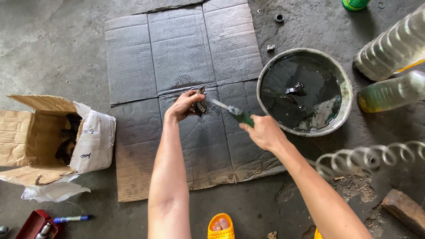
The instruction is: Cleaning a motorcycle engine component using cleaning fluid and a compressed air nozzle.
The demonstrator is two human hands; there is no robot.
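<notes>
A small dark metal part (200,106) is pinched in the fingers (193,96) of the left hand (183,106), just above the flattened cardboard (177,53) on the floor. Its right side is touched by the tip of a green-handled brush (232,111), which is gripped in the clenched right hand (263,132). A basin of black liquid (304,90) is seen just beside the right hand.
</notes>
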